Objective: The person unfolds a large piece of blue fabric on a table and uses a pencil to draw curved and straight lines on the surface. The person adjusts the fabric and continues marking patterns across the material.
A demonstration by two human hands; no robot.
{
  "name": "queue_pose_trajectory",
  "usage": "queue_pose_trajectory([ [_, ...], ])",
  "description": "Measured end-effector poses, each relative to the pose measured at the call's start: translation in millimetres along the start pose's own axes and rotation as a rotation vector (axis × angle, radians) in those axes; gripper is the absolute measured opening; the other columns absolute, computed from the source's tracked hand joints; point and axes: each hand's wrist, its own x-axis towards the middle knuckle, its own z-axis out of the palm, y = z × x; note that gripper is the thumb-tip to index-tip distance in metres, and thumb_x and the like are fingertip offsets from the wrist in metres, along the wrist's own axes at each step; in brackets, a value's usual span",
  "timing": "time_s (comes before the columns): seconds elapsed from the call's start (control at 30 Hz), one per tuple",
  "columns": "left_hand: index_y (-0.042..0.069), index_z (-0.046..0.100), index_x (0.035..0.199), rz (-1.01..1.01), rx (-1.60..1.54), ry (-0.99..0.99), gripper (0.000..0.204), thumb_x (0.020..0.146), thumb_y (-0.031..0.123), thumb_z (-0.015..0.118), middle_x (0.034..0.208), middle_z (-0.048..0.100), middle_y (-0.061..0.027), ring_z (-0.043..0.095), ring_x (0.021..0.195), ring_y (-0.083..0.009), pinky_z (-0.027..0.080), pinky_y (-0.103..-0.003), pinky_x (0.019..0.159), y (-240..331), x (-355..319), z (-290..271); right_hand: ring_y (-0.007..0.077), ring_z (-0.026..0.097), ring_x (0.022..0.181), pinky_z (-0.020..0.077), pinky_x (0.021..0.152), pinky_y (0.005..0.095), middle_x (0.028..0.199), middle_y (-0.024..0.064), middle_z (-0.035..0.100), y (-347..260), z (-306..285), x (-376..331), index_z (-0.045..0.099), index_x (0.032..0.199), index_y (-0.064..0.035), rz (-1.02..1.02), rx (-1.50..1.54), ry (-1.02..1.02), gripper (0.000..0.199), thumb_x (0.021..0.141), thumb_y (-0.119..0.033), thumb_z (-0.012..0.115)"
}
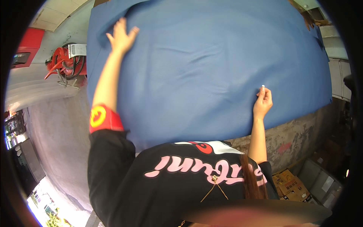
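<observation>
A large blue sheet of fabric (204, 64) is spread over a table and fills most of the view. My left hand (121, 36) lies flat on it near its far left corner, fingers spread. My right hand (263, 101) is closed near the sheet's front right edge, pinching a small white piece (262, 86) between its fingertips against the fabric. Another person's hand (308, 20) touches the sheet at its far right corner.
A red machine with a wheel (66, 64) stands on the concrete floor to the left. A worn table side (291, 136) shows under the sheet at the right. Cardboard boxes (289, 185) and grey crates (321, 181) lie on the floor at lower right.
</observation>
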Motion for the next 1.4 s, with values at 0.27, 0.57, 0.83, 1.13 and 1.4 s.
queue_pose_trajectory([
  [0.27,0.015,0.051,0.137,0.243,0.125,0.368,0.063,0.088,0.055,0.059,0.143,0.046,-0.0164,0.036,0.135,-0.0442,0.033,-0.063,0.105,72.2,58.8,33.7,0.0098,0.048,0.056,0.0408,0.054,0.0276,0.064,0.0009,0.056,3.4,-0.5,4.5,0.063,0.086,-0.0031,-0.047,-0.325,0.041,0.030,0.100,-0.029,0.056],
  [0.57,0.023,0.042,0.147,1.097,-0.292,-0.268,0.074,0.086,0.065,0.051,0.155,0.035,-0.0099,0.024,0.146,-0.0304,0.012,-0.064,0.116,250.0,-179.6,50.1,0.0196,0.063,0.067,0.0493,0.064,0.0335,0.078,0.0076,0.069,5.0,-3.2,11.7,0.064,0.088,-0.0022,-0.056,-0.431,0.038,0.033,0.102,-0.029,0.052],
  [0.83,0.021,0.047,0.143,0.105,0.136,0.184,0.080,0.083,0.074,0.050,0.154,0.038,-0.0079,0.025,0.146,-0.0327,0.015,-0.059,0.115,32.9,-45.1,24.0,0.0173,0.059,0.064,0.0476,0.063,0.0321,0.072,0.0059,0.065,11.9,-3.4,14.6,0.064,0.086,-0.0023,-0.059,-0.328,0.051,0.035,0.101,-0.031,0.053],
  [1.13,0.000,0.052,0.136,-0.871,-0.181,0.094,0.082,0.086,0.065,0.059,0.135,0.056,-0.0215,0.053,0.126,-0.0334,0.037,-0.042,0.108,-115.0,-297.1,-130.2,0.0124,0.054,0.060,0.0443,0.059,0.0300,0.064,0.0019,0.058,14.1,-8.2,26.9,0.066,0.083,-0.0027,-0.078,-0.225,0.013,0.040,0.100,-0.036,0.053],
  [1.4,-0.007,0.062,0.122,-0.962,-0.347,0.212,0.074,0.084,0.056,0.070,0.120,0.064,-0.0238,0.060,0.114,-0.0286,0.046,-0.038,0.098,-66.1,-383.2,-149.2,0.0110,0.057,0.062,0.0451,0.062,0.0273,0.064,0.0012,0.061,22.2,-7.2,35.8,0.069,0.086,-0.0038,-0.047,-0.074,0.022,0.036,0.098,-0.036,0.056],
])
